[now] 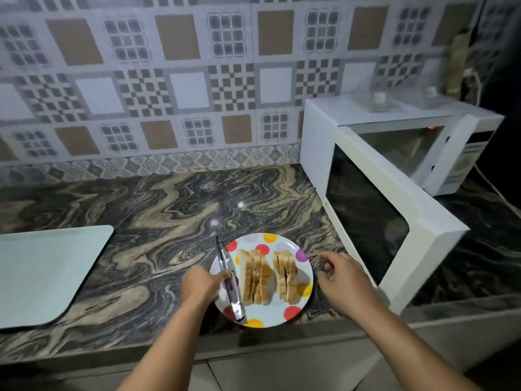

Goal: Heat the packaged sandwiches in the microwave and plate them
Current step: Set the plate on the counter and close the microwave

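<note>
plating step: sandwiches (267,276) on plate (277,316) at counter (158,210) front edge, left hand (201,283) grips tongs (229,280), right hand (342,280) pinches something dark. microwave (394,153) door open; next shut it.

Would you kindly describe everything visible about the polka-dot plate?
The plate is round and white with red, yellow and purple dots. It sits flat near the counter's front edge, beside the open microwave door. Two sandwiches rest on it, and metal tongs lie across its left side, under the left hand.
</note>
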